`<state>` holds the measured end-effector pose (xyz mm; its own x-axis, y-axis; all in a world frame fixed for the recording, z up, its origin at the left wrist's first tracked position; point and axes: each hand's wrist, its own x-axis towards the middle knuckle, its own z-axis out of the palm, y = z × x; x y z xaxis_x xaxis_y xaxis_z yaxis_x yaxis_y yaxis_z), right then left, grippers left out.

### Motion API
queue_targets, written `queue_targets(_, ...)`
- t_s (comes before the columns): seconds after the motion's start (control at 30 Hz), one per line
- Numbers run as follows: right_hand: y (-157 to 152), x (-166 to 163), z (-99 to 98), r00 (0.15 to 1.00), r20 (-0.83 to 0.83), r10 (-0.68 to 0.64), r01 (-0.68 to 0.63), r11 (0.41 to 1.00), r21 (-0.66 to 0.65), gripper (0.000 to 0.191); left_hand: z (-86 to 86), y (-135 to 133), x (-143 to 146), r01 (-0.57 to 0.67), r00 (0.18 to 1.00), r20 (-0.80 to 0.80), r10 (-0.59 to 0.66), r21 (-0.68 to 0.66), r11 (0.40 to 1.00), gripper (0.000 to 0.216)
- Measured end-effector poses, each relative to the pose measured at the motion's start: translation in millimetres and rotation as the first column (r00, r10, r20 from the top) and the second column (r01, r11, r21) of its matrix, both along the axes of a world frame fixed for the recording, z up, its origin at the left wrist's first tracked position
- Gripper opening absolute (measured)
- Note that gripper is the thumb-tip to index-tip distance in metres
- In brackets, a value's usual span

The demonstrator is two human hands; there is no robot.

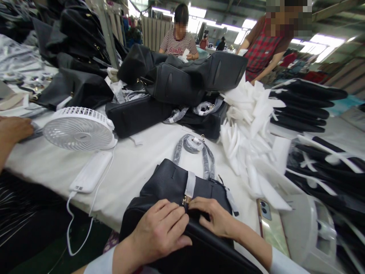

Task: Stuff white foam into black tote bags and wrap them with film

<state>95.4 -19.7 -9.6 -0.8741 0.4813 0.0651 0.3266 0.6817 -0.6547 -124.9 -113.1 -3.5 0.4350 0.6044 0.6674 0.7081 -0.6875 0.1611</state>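
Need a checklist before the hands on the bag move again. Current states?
1. Left hand on black bag: ok.
2. Right hand at the metal clasp: ok.
3. Clasp fastened: cannot tell, fingers partly cover it.
4. Wrapped strap away from both hands: ok, behind the bag.
5. White cable fully on table: not ok, loops below the edge.
6. Co-worker's hand off this bag: ok.

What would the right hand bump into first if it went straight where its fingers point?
It looks like the gold clasp on the black bag, close by the right hand. The left hand is just beyond, but depth is hard to judge.
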Motion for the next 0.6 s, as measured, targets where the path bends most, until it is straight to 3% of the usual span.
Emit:
queue_targets(0.1,3.2,1.7,-4.8,0.964,-0.123,-0.237,0.253,0.957,0.142,0.03,-0.5,-0.4,-0.3,-0.002,1.0,0.008,0.002,0.001,1.0,0.03)
queue_targets(0.17,5.2,-1.4,-13.7,0.942,-0.147,-0.302,0.33,0.911,0.246,0.03,-1.7,-0.9,0.4,0.001,1.0,0.011,-0.001,0.0,1.0,0.028)
queue_targets(0.23,6.7,-5.4,-22.6,0.956,-0.103,-0.276,0.294,0.916,0.274,0.036,-3.3,-1.6,1.2,-0.002,1.0,0.015,0.002,-0.003,1.0,0.027)
queue_targets(0.43,5.2,-0.3,-34.5,0.99,-0.072,-0.122,0.128,0.987,0.094,0.057,-7.2,-3.3,0.5,-0.004,1.0,0.031,0.003,0.011,1.0,0.022)
queue_targets(0.6,3.0,3.7,-44.5,0.99,-0.08,-0.115,0.123,0.986,0.108,0.043,-9.8,-2.5,-0.1,0.001,0.999,0.038,-0.002,0.016,1.0,0.022)
